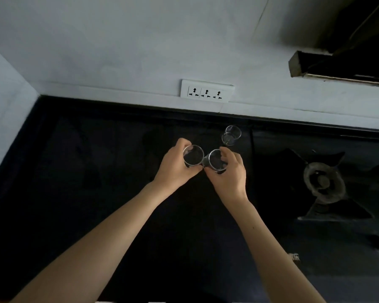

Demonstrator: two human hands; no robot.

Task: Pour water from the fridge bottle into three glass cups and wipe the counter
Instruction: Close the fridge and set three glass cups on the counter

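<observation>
Both bare forearms stretched forward over the dark counter (96, 171), meeting near the middle. Left hand (173, 169) wrapped round the left glass cup (193, 155), fingers curled at its far side, thumb along the near side. Right hand (230, 171) clamped round the middle glass cup (214, 159), fingertips hooked over the far rim. Rims up on both, tilted slightly toward each other and touching or very nearly so. Standing free just beyond the right hand, farther and to the right: a third glass cup (231, 134), upright, held by nothing. Three cups counted, two in hand. All clear; water inside or not, cannot tell. Far wall: one socket panel (206, 91) with three outlets. Right side: one gas burner (323, 182).
</observation>
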